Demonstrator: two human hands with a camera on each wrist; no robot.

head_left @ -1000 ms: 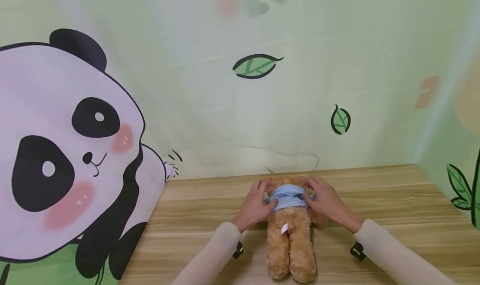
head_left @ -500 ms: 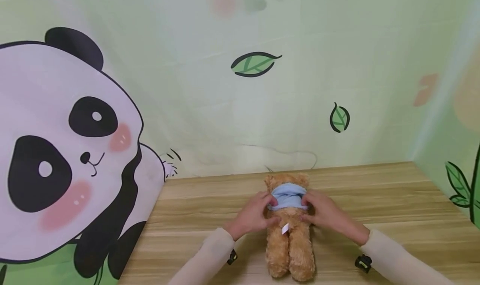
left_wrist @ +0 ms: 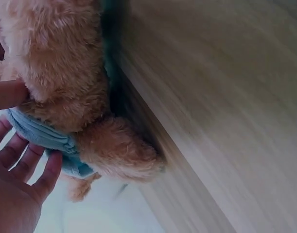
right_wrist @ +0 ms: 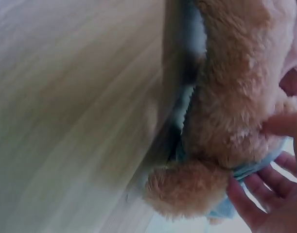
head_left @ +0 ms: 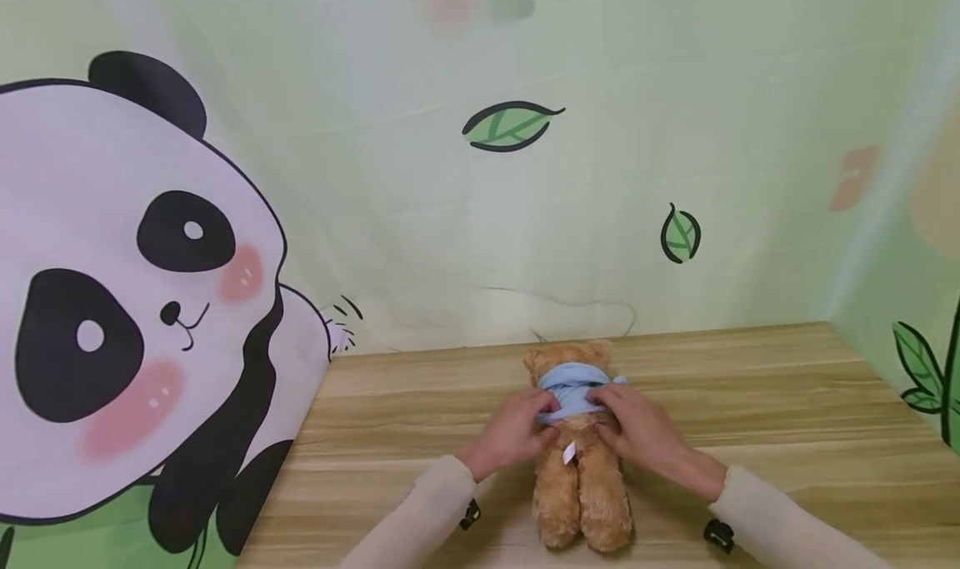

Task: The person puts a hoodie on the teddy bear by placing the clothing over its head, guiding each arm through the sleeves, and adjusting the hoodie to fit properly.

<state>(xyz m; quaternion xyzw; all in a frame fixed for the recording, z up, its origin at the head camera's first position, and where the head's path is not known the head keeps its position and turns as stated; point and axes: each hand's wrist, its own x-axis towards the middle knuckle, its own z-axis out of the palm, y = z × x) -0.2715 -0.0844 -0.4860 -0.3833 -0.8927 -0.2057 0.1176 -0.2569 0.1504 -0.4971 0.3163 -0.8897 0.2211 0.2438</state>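
Note:
A light-brown plush teddy bear [head_left: 582,502] lies on the wooden table, legs toward me, a white tag [head_left: 569,452] between its legs. Its blue shirt [head_left: 574,377] sits bunched on the upper body. On the left side of the shirt is my left hand [head_left: 514,431]; its spread fingers touch the cloth and its thumb rests on the fur below the hem. My right hand [head_left: 651,437] mirrors it on the right side. Both wrist views show the thumb apart from the fingers, with an arm of the bear [left_wrist: 120,149] sticking out. The bear's face is hidden.
The wooden tabletop [head_left: 780,419] ends at a pale green cloth backdrop [head_left: 420,219] just behind the bear's head. A large printed panda [head_left: 225,319] covers the left wall. A black wrist strap [head_left: 718,536] hangs below the right sleeve.
Both hands have come down from beside the bear's head to the shirt's lower part, then moved inward over it. The head is now uncovered, and the bear has shifted slightly.

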